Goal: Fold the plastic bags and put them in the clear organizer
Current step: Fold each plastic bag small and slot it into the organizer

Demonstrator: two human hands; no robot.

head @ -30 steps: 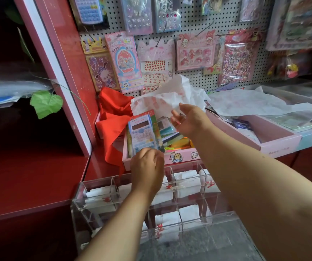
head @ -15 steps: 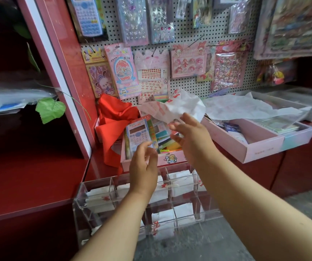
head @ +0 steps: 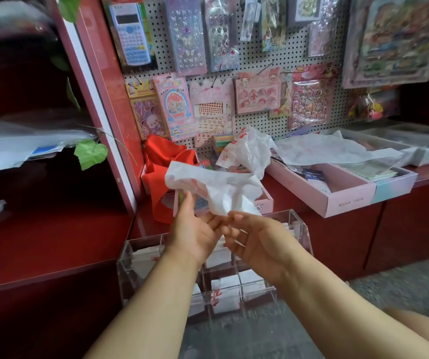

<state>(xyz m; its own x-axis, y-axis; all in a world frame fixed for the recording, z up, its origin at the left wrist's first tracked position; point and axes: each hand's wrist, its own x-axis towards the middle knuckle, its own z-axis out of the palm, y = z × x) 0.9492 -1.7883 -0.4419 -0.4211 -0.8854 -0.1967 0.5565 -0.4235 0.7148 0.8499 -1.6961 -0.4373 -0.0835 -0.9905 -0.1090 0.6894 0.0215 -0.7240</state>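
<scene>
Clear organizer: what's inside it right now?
Folded white bags with red print fill several compartments of the clear organizer. The hands and forearms hide the middle compartments.

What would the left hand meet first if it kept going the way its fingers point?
The white plastic bag, which the left hand already touches at its lower edge. Past it, probably the pink box, though depth is unclear.

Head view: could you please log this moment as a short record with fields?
setting: shop counter under a pegboard of stickers
bag: white plastic bag, crumpled, unfolded, held above the organizer
left hand: left hand pinches the bag's left edge
right hand: right hand holds the bag's lower end at the fingertips
organizer: clear organizer below the hands, folded white bags in several compartments
nearby: red bag, pink box
</scene>
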